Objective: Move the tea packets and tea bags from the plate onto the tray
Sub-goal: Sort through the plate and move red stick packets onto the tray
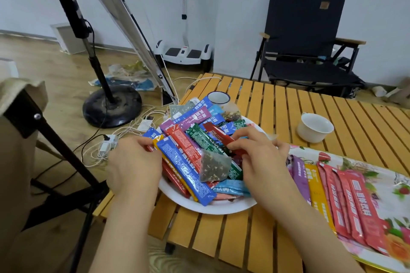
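Note:
A white plate (pixel 213 207) on the slatted wooden table holds a heap of several coloured tea packets (pixel 188 146) and a pyramid tea bag (pixel 214 165) on top. Another tea bag (pixel 231 113) lies at the plate's far side. My right hand (pixel 259 157) pinches a dark red packet (pixel 218 134) above the heap. At the plate's left rim, my left hand (pixel 135 162) pinches the end of a red packet (pixel 149 147). To the right lies the flowered tray (pixel 397 186), with purple, yellow and several red packets (pixel 346 204) laid side by side on it.
A white cup (pixel 315 127) stands on the table behind the tray, and a blue-rimmed mug (pixel 218 97) behind the plate. Beyond are a black folding chair (pixel 306 35), a fan stand (pixel 111 104) and cables (pixel 106 144) on the floor at the left.

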Motion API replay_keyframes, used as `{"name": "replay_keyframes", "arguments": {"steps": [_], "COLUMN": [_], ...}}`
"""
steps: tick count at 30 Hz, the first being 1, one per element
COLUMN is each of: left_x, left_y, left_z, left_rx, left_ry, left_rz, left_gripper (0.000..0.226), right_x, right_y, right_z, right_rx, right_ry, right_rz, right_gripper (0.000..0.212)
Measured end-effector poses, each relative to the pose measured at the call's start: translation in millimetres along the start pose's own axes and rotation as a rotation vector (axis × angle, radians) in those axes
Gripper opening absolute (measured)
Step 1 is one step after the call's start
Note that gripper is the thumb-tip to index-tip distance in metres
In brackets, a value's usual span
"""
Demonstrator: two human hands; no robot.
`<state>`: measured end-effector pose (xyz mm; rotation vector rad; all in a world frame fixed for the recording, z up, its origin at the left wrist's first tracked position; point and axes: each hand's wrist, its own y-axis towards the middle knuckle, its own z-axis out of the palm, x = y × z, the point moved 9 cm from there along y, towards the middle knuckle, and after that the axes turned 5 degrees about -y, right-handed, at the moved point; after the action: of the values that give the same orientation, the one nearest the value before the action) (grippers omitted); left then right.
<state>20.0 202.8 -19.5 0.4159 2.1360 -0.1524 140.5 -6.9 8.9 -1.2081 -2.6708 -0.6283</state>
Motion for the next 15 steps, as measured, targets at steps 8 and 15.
{"name": "replay_keyframes", "arguments": {"steps": [8, 15], "left_x": [-22, -57], "left_y": [-6, -23], "left_z": [-34, -54], "left_rx": [-0.202, -0.236], "left_ry": [-0.059, -0.454], "left_rz": [0.104, 0.322], "left_gripper": [0.020, 0.017], "right_x": [-7, -30], "right_y": [0, -5], "right_z": [-31, -57], "right_rx": [-0.170, -0.284], "right_ry": [0.472, 0.839], "right_rz": [0.057, 0.206], "right_gripper": [0.023, 0.015]}}
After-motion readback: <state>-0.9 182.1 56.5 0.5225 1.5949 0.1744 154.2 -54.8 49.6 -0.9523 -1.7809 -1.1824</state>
